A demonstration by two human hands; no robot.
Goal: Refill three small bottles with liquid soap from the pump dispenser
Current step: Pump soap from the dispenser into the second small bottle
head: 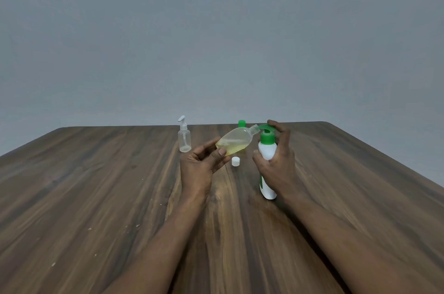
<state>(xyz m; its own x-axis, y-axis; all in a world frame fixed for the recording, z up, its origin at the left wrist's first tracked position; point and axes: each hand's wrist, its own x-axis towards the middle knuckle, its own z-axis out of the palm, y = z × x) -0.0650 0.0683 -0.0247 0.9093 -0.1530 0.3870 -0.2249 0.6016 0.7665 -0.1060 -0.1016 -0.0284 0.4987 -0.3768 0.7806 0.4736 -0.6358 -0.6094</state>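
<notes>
My left hand grips a small clear bottle by its base, tilted with the open neck up to the right, yellowish soap pooled inside. The neck meets the green nozzle of the white pump dispenser. My right hand wraps around the dispenser's body, with a finger on top of the green pump head. A small white cap lies on the table between my hands. A clear small bottle with a white pump top stands at the back left. Behind the held bottle, a green-capped bottle is mostly hidden.
The brown wooden table stretches wide on both sides, with a grey wall behind its far edge. A few pale specks dot the left front of the tabletop.
</notes>
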